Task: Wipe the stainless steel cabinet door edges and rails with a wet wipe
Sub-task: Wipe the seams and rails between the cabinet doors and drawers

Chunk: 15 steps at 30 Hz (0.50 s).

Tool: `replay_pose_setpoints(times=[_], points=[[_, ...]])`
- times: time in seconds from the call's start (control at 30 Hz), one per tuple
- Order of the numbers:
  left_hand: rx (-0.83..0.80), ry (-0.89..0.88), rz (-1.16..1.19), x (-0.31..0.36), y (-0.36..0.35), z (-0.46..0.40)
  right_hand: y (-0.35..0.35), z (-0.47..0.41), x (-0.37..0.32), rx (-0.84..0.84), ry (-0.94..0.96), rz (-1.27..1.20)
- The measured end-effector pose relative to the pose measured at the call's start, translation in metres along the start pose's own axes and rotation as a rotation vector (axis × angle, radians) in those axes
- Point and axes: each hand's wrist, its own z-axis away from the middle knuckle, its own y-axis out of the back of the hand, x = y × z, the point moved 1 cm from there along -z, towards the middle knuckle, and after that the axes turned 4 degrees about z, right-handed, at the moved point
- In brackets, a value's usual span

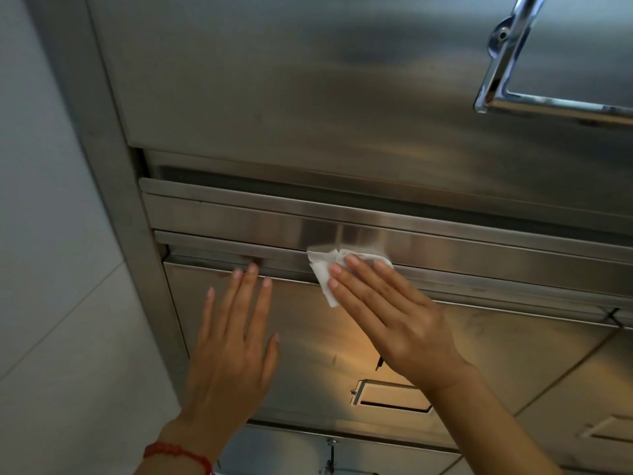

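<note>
Red string bracelet (178,452): on the left wrist, nearest the camera. Left hand (233,347): fingers straight and spread, flat against the lower cabinet door (308,337), fingertips at its top edge. Right hand (394,313): fingers straight, pressing a white wet wipe (323,275) onto the door's top edge, just beside the left fingertips. Recessed pull (390,395): under the right wrist. Horizontal rails (239,217): just beyond both hands. Upper door (308,80): farthest, chrome handle (507,80) beyond the right hand.

no readable text, labels, brands or numbers anywhere on the steel cabinet (308,97)
</note>
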Motion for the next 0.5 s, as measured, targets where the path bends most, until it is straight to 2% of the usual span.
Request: replay_pose_setpoints(times=[0.5], points=[[-0.012, -0.005, 0.001, 0.0001, 0.0002, -0.0008, -0.0038, 0.0024, 0.0036, -0.013, 0.004, -0.031]])
